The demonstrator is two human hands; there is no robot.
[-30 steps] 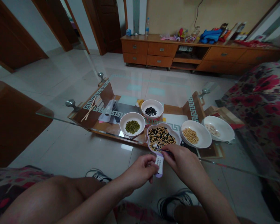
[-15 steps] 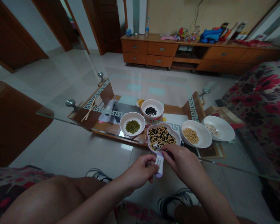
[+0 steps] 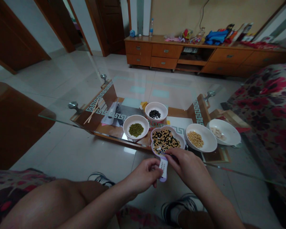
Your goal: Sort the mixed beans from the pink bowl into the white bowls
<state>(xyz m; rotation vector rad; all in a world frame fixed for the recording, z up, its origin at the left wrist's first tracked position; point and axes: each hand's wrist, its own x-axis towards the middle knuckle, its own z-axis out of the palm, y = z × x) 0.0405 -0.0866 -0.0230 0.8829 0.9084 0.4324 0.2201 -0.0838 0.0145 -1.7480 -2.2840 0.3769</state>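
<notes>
A purple-rimmed tray (image 3: 182, 141) shaped like a flower, with a handle, holds mixed black and yellow beans (image 3: 165, 140) and a few white pieces. My left hand (image 3: 149, 173) is closed at the tray's handle (image 3: 164, 170), which bears a white label. Over the tray's near edge, my right hand (image 3: 184, 160) pinches dark tweezers (image 3: 162, 153), their tips among the beans. Left of the tray stands a white bowl of green beans (image 3: 136, 130); behind is one with black beans (image 3: 154, 114). To the right are bowls with yellow beans (image 3: 195, 139) and flat white pieces (image 3: 218, 133).
Everything stands on a glass table (image 3: 124, 92) with a sharp front edge near my knees. Chopsticks (image 3: 93, 112) lie at its left. Beyond is a wooden cabinet (image 3: 165, 51) with clutter on top; a flowered sofa (image 3: 269, 92) is at right.
The whole view has shifted very slightly. Both hands keep their places at the tray, and the tweezers' tips stay among the beans.
</notes>
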